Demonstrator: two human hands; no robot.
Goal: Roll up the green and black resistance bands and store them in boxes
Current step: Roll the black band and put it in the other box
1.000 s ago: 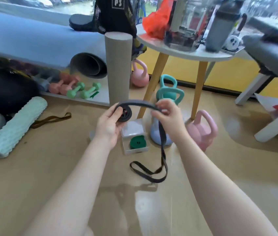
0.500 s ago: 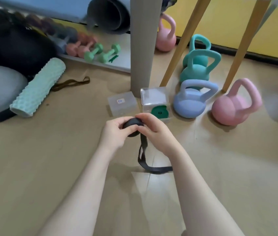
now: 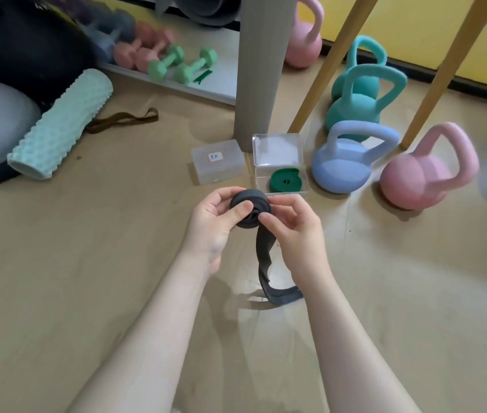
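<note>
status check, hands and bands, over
Left hand and right hand both grip the black band, tail unrolled. Green band rolled in the open box. Closed box beside it. Nothing blocking.

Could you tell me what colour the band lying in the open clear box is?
Dark green band, seen in the head view.

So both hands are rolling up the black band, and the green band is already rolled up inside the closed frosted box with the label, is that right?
Not quite. In the head view the rolled green band lies in the open clear box, beside the closed frosted box. The rest holds: the left hand and right hand are rolling the black band.
</note>
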